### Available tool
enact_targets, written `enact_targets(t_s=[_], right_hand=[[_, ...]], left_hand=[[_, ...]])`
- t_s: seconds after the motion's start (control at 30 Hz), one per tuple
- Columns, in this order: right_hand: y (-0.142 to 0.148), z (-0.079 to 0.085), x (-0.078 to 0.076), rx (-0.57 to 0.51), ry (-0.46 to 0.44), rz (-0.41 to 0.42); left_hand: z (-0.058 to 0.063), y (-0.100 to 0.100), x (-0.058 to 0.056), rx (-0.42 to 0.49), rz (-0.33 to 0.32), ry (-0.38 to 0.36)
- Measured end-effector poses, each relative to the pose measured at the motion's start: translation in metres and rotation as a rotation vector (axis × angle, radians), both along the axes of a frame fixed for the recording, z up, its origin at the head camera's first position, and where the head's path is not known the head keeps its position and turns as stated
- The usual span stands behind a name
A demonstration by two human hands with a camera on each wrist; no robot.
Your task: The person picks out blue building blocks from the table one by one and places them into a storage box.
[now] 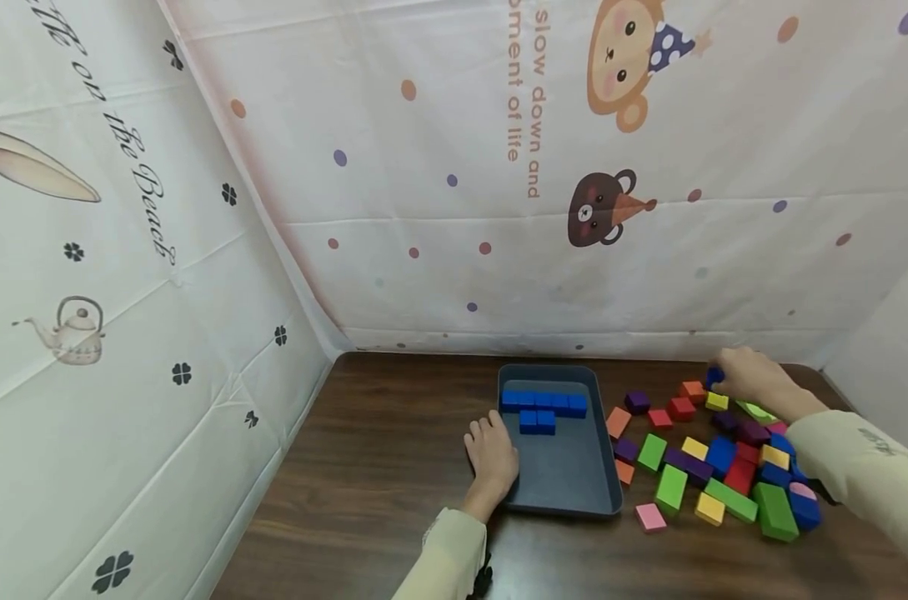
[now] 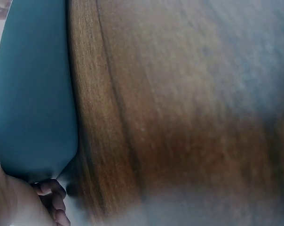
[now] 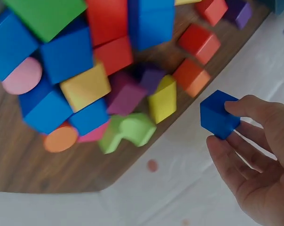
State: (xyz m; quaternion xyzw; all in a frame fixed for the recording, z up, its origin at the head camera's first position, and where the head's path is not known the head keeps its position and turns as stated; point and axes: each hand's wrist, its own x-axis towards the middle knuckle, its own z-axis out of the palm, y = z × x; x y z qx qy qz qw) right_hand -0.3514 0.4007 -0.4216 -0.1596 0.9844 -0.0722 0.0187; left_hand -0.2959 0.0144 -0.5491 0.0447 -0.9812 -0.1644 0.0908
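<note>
My right hand (image 1: 746, 379) pinches a small blue cube (image 3: 218, 114) between thumb and fingers, raised by the far edge of the table. Beneath and beside it lies a spread of coloured wooden blocks, among them a yellow block (image 3: 162, 99) and an orange one (image 3: 192, 77). A dark grey tray (image 1: 566, 475) lies left of the blocks. Inside, several blue cubes form a row (image 1: 544, 403) near its far end, with two more blue cubes (image 1: 537, 422) just in front. My left hand (image 1: 493, 457) rests against the tray's left rim, fingers loosely bent; its thumb is hidden.
Green, red, purple, pink and yellow blocks cover the right part of the brown wooden table (image 1: 371, 467). A pink block (image 1: 650, 517) lies at their near side, close to the tray. White printed cloth (image 1: 423, 275) hangs behind and at both sides.
</note>
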Motion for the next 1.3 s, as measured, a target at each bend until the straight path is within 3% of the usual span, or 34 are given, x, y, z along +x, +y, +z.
enact_targets(t_s=[0.63, 0.9, 1.3], right_hand=[[-0.115, 0.010, 0.013, -0.073, 0.136, 0.229], [-0.147, 0.001, 0.022, -0.134, 0.111, 0.301], [-0.179, -0.022, 0.020, -0.086, 0.084, 0.392]], left_hand=[[0.000, 0.000, 0.000, 0.005, 0.012, 0.016], [0.000, 0.000, 0.001, 0.004, 0.009, 0.031], [0.001, 0.001, 0.000, -0.016, 0.018, 0.020]])
